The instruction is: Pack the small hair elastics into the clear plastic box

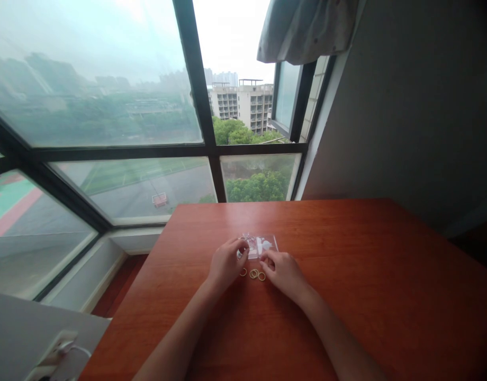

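A small clear plastic box (252, 248) lies on the wooden table, with what looks like its see-through lid (272, 243) to the right. Several thin, ring-like pieces show inside it, too small to name. My left hand (226, 259) is at the box's left side, thumb and fingers curled together; what they grip is hidden. At the front right corner, my right hand (285, 269) has its fingertips drawn together near the lid, and I cannot make out what is in them. Several pale yellow rings (254, 273) lie in front of the box, between my hands.
The reddish-brown table (370, 275) reaches to a window with dark frames (140, 153). A grey wall (402, 116) rises on the right, and a curtain (307, 32) hangs at the top. At lower left, a white plug (65, 346) sits in a socket strip.
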Tool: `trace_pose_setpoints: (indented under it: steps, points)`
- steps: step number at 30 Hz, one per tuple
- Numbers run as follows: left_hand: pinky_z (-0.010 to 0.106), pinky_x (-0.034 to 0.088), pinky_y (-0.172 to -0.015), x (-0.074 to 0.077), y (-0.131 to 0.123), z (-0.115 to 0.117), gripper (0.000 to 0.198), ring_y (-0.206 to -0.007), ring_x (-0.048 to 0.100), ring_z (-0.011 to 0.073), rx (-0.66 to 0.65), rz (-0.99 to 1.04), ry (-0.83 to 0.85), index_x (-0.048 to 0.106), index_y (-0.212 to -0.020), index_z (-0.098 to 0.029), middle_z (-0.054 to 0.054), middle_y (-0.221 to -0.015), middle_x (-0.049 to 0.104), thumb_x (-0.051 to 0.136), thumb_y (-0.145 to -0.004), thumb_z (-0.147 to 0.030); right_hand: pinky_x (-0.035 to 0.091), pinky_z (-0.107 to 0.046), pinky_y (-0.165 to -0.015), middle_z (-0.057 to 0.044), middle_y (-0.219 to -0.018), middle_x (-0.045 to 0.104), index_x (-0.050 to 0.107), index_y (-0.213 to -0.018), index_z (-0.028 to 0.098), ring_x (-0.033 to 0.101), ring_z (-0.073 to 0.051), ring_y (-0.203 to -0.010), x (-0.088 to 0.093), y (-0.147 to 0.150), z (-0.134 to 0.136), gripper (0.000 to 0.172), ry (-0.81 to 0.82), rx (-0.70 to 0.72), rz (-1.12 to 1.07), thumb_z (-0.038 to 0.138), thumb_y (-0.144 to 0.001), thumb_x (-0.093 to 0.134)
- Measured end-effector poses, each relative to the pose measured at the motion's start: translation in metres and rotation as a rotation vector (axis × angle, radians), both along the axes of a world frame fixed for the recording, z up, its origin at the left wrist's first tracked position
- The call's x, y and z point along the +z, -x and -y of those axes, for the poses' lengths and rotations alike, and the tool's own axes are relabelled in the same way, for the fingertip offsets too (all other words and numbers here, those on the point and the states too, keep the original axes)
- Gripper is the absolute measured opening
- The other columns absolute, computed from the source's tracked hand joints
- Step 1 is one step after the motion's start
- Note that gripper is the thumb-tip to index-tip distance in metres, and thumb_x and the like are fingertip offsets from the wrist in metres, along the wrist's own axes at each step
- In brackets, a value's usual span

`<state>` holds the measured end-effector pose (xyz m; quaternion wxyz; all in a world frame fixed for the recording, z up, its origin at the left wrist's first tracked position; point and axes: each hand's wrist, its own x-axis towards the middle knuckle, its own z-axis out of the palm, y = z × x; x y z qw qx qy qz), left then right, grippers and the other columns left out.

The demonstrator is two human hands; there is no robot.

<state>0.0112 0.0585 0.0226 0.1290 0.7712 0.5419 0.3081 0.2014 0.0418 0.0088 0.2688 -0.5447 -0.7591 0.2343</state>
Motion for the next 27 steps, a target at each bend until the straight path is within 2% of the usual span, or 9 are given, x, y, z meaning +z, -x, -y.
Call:
trace_pose_setpoints:
  steps: [7, 16, 21, 27]
  points:
    - [0.022, 0.038, -0.062, 0.001, 0.002, 0.0, 0.01, -0.066, 0.054, 0.0126, 0.031, -0.08, -0.006, 0.062, -0.081, -0.021, 0.0, -0.078, 0.061, 0.053, -0.085, -0.022, 0.036, -0.022, -0.064, 0.002, -0.073, 0.069, 0.066, -0.084, 0.025, 0.062, -0.014, -0.069, 0.002, 0.002, 0.003, 0.01, 0.035, 0.036, 0.022, 0.023, -0.083, 0.056]
    - [0.023, 0.038, -0.062, 0.009, 0.011, -0.002, 0.013, -0.069, 0.055, 0.0135, 0.029, -0.027, 0.02, 0.065, -0.083, -0.02, 0.001, -0.079, 0.063, 0.052, -0.086, -0.025, 0.033, -0.023, -0.062, 0.0, -0.081, 0.071, 0.066, -0.085, 0.024, 0.063, -0.016, -0.074, 0.007, 0.009, 0.009, 0.013, 0.067, 0.069, 0.139, 0.036, -0.082, 0.062]
    - [0.023, 0.038, -0.061, 0.011, 0.011, -0.001, 0.015, -0.067, 0.054, 0.0132, 0.006, -0.006, 0.024, 0.065, -0.082, -0.019, 0.001, -0.077, 0.062, 0.051, -0.085, -0.025, 0.034, -0.024, -0.063, -0.001, -0.082, 0.072, 0.068, -0.085, 0.024, 0.064, -0.016, -0.076, 0.005, 0.01, 0.008, 0.01, 0.089, 0.088, 0.188, 0.03, -0.083, 0.059]
    - [0.022, 0.038, -0.059, 0.011, 0.007, 0.001, 0.014, -0.064, 0.052, 0.0122, -0.039, 0.023, 0.043, 0.066, -0.081, -0.019, 0.001, -0.076, 0.062, 0.053, -0.083, -0.023, 0.031, -0.024, -0.058, 0.0, -0.075, 0.07, 0.067, -0.08, 0.023, 0.062, -0.015, -0.069, 0.005, 0.009, 0.007, 0.008, 0.059, 0.08, 0.173, 0.026, -0.082, 0.059]
